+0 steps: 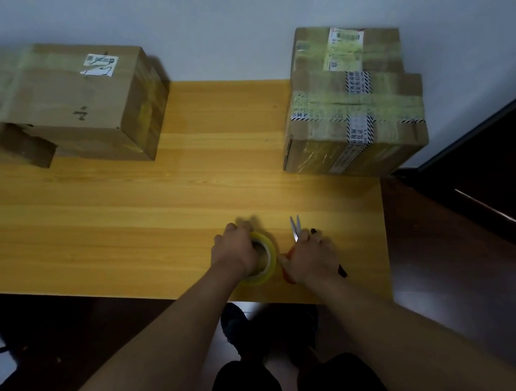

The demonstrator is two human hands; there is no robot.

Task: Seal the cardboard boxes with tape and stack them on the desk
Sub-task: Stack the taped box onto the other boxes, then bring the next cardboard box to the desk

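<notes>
Left boxes (78, 104): sitting stacked, taped shut, contents hidden.
Left hand (233, 253): gripping tape roll (263, 257) on desk (120, 214).
Right hand (313, 258): curling around scissors (295, 228).
Right boxes (353, 102): sitting stacked against wall, sealed.

Looks like a plain room in a home or small office, hard to say which. There's a yellow wooden bench (120, 214) pushed against a bare white wall (223, 8), dark wood flooring (440, 252), and used shipping boxes (352, 99) with courier labels piled on top.
</notes>
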